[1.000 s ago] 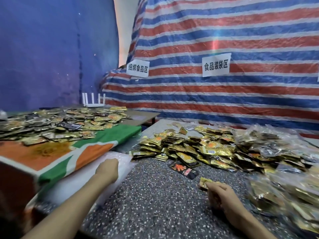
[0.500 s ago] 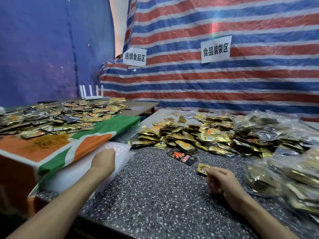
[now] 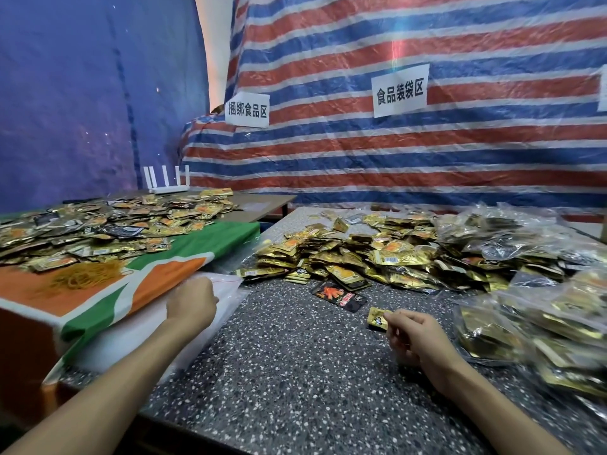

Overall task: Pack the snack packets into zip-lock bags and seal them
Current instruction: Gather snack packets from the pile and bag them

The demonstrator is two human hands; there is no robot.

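Gold packet in right hand

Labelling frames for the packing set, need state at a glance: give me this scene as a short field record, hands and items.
left hand: curled on the edge of the empty bags
right hand: pinches one gold packet
loose pile: gold packets, middle of table
black packet: flat on table, in front of pile
filled bags: heaped at right
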